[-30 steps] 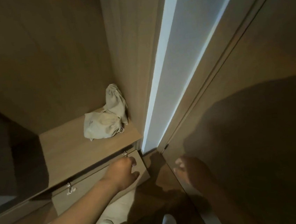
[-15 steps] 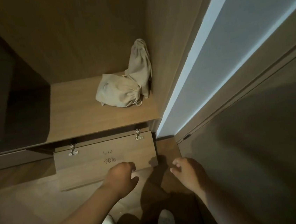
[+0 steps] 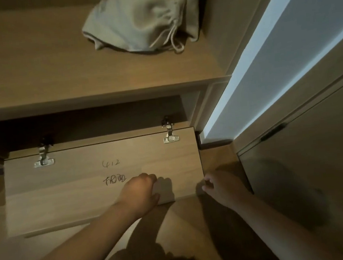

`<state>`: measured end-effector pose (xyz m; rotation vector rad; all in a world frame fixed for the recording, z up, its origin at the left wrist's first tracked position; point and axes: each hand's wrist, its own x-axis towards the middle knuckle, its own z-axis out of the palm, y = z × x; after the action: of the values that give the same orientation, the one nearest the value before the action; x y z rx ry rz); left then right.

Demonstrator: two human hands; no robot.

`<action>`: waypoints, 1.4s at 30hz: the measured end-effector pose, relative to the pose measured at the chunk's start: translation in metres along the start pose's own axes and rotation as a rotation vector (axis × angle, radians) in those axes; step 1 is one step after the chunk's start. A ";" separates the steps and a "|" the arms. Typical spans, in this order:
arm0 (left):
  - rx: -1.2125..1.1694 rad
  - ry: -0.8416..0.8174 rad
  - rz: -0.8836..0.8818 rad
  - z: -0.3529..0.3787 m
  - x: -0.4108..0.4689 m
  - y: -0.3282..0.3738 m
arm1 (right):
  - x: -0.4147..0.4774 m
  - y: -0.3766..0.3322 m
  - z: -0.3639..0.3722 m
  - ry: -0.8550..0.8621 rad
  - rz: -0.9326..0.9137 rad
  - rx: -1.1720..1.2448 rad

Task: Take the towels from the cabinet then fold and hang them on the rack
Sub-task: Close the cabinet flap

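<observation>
Flap (image 3: 67, 195) of the cabinet (image 3: 215, 30) stands open below the shelf (image 3: 33, 70) carrying a cloth bag (image 3: 133, 21); my left hand (image 3: 139, 193) grips its front edge, and I cannot tell whether my right hand (image 3: 223, 188), curled at its corner, holds it.

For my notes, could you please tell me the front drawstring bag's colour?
The front drawstring bag is pale beige; head view.

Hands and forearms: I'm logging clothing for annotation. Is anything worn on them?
Nothing visible. The left hand and right hand are bare, with no gloves, rings or watch showing. Both forearms are bare as far as the frame shows; no sleeves.
</observation>
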<state>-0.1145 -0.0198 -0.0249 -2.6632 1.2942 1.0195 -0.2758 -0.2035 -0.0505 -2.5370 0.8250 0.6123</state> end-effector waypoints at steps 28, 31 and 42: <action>0.143 0.196 0.109 0.112 0.084 -0.041 | 0.088 0.047 0.123 -0.055 0.072 0.545; 0.144 0.182 0.115 0.113 0.080 -0.042 | 0.087 0.050 0.131 -0.061 0.129 0.598; 0.181 0.211 0.194 0.115 0.057 -0.037 | 0.069 0.047 0.119 0.037 0.236 0.724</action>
<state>-0.1260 -0.0032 -0.1570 -2.6027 1.6243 0.6092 -0.2885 -0.2109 -0.1949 -1.8127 1.1236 0.2588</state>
